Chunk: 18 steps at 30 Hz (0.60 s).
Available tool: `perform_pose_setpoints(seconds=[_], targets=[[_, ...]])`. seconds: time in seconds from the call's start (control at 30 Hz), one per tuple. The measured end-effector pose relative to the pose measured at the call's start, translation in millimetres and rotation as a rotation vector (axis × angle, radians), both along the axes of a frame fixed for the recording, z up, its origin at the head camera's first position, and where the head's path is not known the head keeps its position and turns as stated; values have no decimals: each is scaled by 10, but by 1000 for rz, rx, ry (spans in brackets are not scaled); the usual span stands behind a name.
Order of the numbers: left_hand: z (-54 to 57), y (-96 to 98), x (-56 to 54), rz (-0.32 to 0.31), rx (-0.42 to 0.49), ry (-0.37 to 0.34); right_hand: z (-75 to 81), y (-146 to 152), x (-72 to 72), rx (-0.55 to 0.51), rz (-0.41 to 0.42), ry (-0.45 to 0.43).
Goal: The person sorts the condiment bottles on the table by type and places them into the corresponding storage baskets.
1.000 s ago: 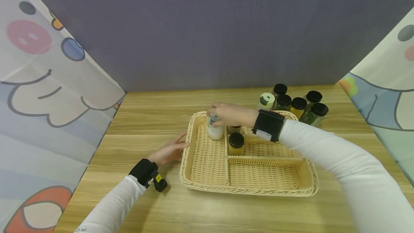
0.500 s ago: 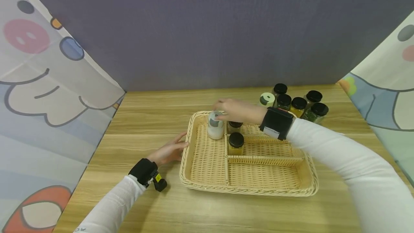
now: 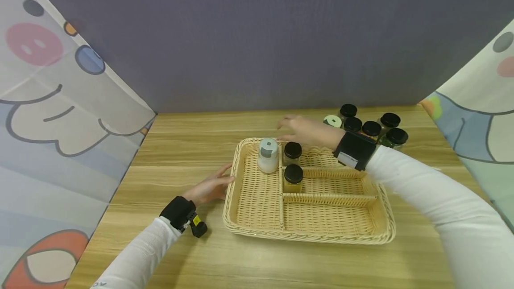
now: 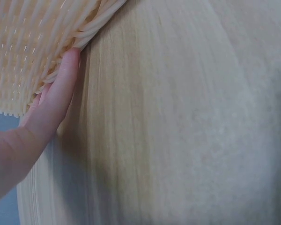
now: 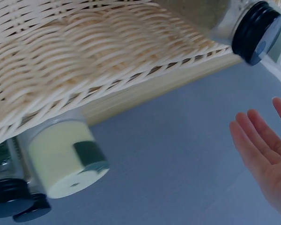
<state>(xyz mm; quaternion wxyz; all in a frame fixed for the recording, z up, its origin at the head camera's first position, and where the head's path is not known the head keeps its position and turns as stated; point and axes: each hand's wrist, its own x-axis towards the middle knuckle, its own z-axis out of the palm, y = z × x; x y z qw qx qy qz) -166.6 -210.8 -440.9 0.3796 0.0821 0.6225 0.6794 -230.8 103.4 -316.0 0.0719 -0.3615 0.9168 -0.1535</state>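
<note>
A woven wicker basket (image 3: pixel 309 236) with dividers stands on the table. My left hand (image 3: pixel 209 189) touches its left outer wall with extended fingers, as the left wrist view also shows for the fingers (image 4: pixel 61 89). Inside the left compartment, at the back, is a pale-lidded jar (image 3: pixel 268 157) with white contents. Right of the divider stand two black-capped jars, a back jar (image 3: pixel 292 153) and a front jar (image 3: pixel 293 179) with yellow contents. My right hand (image 3: pixel 307 130) hovers over the basket's back rim, fingers spread and holding nothing; the right wrist view shows its palm (image 5: pixel 276 183) apart from the jars.
Behind the basket's back right corner stand several black-capped jars (image 3: pixel 371 129) and a jar with a pale green lid (image 3: pixel 332 121). The wooden table (image 3: pixel 192 142) ends at a grey panel (image 3: pixel 257 48) at the back.
My right hand has let go of the pale-lidded jar, which stays in the left compartment, and has moved right and back. The left hand keeps its place at the basket.
</note>
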Motion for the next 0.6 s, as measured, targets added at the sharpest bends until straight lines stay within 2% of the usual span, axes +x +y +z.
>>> perform_pose_setpoints(seconds=[0.3, 0.6], targets=[[2, -8, 1, 2, -3, 4, 18, 241, -82, -12, -67, 41], [4, -6, 6, 6, -7, 0, -17, 501, -186, 6, -175, -16]])
